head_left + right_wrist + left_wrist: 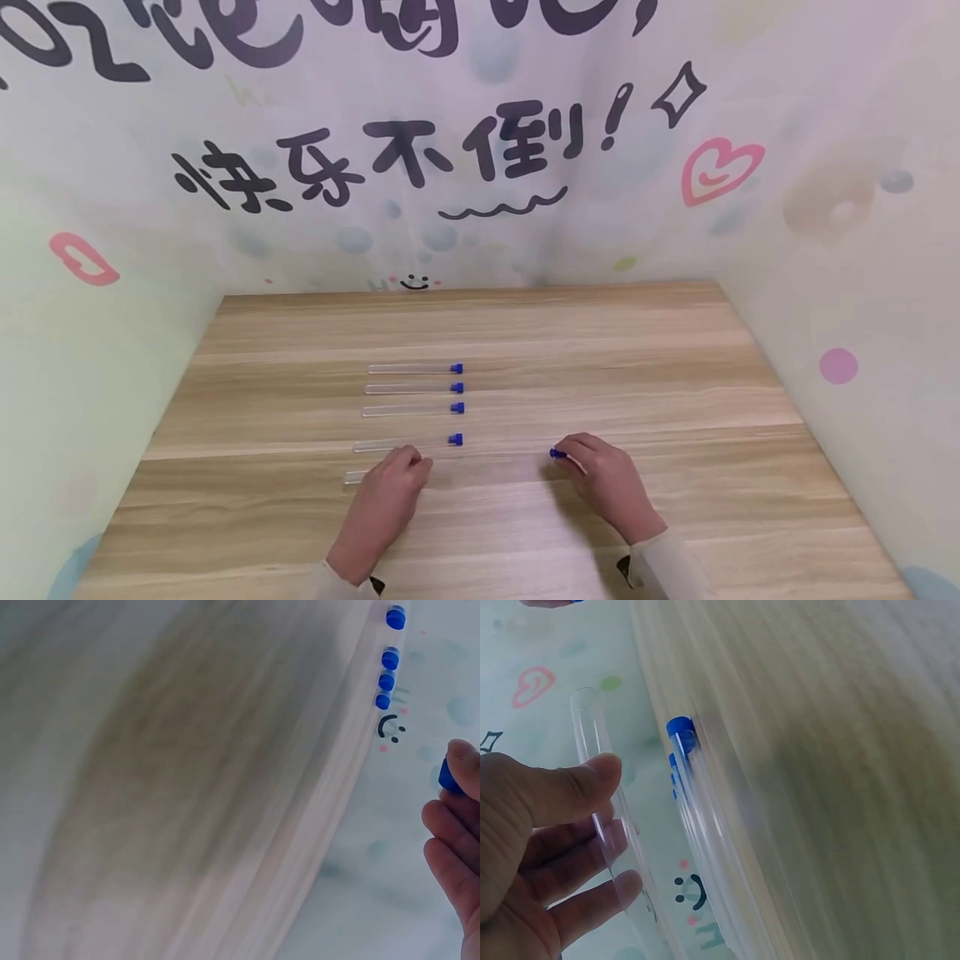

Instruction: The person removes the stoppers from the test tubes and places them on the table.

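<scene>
My left hand (384, 498) grips an uncapped clear test tube (589, 724) between thumb and fingers, just in front of the row of tubes. Its open end shows past the thumb in the left wrist view. My right hand (606, 482), off to the right, pinches a small blue cap (557, 453) between thumb and fingertips; the cap (448, 780) is partly covered by the thumb in the right wrist view. A gap lies between the two hands. The nearest capped test tube (401, 445) lies just beyond my left hand.
Several clear test tubes with blue caps lie parallel on the wooden table (637, 358), caps pointing right, among them the farthest tube (408, 368). A printed cloth wall (337, 242) rises behind the table and at both sides.
</scene>
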Demonstrator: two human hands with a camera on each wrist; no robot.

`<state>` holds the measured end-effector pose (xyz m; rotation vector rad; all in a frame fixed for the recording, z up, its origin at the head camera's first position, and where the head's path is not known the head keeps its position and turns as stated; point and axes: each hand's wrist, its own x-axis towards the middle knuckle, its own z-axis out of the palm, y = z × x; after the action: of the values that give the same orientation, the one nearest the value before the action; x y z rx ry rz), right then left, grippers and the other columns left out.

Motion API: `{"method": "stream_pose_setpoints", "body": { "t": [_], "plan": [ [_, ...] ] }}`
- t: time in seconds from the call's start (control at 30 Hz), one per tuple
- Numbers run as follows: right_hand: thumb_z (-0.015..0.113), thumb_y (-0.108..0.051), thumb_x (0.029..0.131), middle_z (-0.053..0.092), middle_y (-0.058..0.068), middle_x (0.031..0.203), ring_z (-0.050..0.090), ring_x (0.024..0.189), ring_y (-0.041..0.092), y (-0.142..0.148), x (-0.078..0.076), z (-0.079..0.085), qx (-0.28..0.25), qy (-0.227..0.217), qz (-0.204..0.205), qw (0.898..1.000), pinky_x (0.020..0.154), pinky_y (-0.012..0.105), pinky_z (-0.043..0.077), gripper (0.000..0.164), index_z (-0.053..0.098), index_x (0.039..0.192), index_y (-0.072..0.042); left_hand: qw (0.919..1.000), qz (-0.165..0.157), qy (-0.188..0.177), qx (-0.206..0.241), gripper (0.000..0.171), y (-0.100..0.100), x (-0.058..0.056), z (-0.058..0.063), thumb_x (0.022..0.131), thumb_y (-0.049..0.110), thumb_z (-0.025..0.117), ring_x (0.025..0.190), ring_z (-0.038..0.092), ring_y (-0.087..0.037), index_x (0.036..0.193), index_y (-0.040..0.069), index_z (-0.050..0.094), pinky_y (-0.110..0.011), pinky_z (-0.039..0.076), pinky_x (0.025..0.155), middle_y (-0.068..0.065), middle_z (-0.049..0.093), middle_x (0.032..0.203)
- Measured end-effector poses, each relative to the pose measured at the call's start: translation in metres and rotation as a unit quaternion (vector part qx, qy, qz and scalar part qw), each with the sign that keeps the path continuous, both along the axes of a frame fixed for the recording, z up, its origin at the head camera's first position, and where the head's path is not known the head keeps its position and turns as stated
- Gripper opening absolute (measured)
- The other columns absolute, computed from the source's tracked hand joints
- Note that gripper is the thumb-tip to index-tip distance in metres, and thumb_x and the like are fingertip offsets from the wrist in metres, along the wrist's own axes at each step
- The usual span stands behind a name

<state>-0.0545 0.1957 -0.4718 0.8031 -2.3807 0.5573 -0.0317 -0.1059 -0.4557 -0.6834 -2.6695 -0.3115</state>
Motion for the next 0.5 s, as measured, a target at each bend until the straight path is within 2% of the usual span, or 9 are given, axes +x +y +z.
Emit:
{"method": "stream_pose_setpoints", "body": {
  "t": [0.2,0.5],
  "plan": [
    [0.085,-0.002,0.06,0.067,-0.002,0.08,0.067,0.068,0.01,0.011,0.004,-0.006,0.017,-0.024,-0.038,0.999,0.06,0.022,0.054,0.024,0.071,0.078,-0.01,0.9993,0.015,-0.028,-0.018,0.015,-0.004,0.002,-0.003,0.069,-0.004,0.078,0.065,0.054,-0.011,0.077,0.007,0.073,-0.022,0.048,0.055,-0.001,0.057,0.072],
    [0.086,-0.002,0.059,0.068,-0.002,0.078,0.066,0.069,0.011,0.02,0.008,-0.01,0.026,-0.05,-0.064,0.996,0.062,0.023,0.054,0.026,0.07,0.078,-0.011,0.9985,0.026,-0.044,-0.016,0.014,-0.006,0.003,-0.007,0.07,-0.003,0.078,0.064,0.054,-0.01,0.076,0.008,0.072,-0.021,0.047,0.053,0.0,0.057,0.072]
  ]
}}
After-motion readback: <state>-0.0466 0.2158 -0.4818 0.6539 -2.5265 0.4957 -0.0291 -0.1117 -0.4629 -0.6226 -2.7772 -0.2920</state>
